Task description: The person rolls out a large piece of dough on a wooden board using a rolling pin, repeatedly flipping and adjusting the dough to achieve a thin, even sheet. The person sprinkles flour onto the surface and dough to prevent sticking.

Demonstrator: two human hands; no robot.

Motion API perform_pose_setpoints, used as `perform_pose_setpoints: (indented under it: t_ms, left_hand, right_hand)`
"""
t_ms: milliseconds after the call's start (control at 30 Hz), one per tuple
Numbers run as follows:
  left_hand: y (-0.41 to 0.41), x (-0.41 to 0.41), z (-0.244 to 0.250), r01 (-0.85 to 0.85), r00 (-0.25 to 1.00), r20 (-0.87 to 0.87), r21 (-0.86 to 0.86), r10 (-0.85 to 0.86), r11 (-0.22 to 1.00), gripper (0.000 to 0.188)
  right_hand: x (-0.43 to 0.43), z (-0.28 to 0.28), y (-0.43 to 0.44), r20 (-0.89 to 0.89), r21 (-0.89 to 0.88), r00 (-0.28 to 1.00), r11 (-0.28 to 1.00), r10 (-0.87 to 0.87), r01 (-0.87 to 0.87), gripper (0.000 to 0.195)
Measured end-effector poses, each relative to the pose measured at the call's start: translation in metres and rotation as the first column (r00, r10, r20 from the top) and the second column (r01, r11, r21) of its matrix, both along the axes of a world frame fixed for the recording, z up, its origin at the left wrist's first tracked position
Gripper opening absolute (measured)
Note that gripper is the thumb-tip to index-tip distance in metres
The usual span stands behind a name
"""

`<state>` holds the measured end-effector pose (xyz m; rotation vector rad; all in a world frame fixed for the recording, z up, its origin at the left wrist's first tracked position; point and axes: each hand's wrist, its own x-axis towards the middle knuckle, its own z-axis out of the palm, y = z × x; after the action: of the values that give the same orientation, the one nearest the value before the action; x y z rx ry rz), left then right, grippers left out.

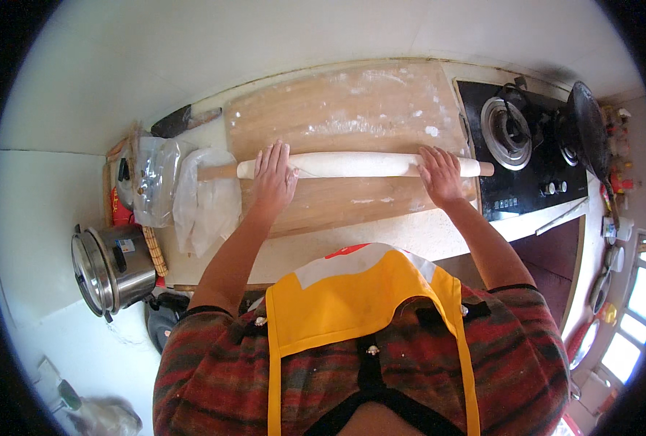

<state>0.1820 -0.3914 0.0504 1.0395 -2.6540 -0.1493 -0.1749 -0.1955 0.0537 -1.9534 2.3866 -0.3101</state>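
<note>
A long rolling pin with a sheet of pale dough (355, 164) wrapped round it lies crosswise on a floured wooden board (350, 98). The wooden ends of the rolling pin (486, 169) stick out of the dough on both sides. My left hand (274, 171) lies over the left part of the roll, fingers stretched past its far side. Over the right part rests my right hand (441, 174), its fingers slightly spread across the dough. Neither hand closes around the roll, and the palms hide the dough under them.
A clear plastic bag (205, 201) touches the board's left side, near a sheathed knife (184, 121). A steel pot (118, 267) stands further left. At right is a black gas hob (524, 191) with a wok (587, 128) propped on it. The wall rises behind the board.
</note>
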Motion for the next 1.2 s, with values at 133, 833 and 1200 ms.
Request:
perform_pose_setpoints:
  t_ms: [133,833,1200]
  left_hand:
    - [0.003,0.012,0.011,0.114,0.993,-0.006,0.042,-0.114,0.993,0.052]
    - [-0.069,-0.025,-0.022,-0.143,0.989,0.025,-0.103,0.146,0.984,0.043]
    - [0.022,0.025,0.011,-0.059,0.998,0.004,0.026,0.059,0.998,0.044]
  right_hand:
    - [-0.004,0.001,0.008,-0.054,-0.023,0.994,0.995,0.098,-0.099,0.044]
    - [-0.03,-0.007,-0.059,-0.033,-0.118,0.992,0.987,-0.118,0.114,0.035]
    - [0.0,0.014,0.026,0.043,0.04,0.999,0.999,0.008,-0.009,0.049]
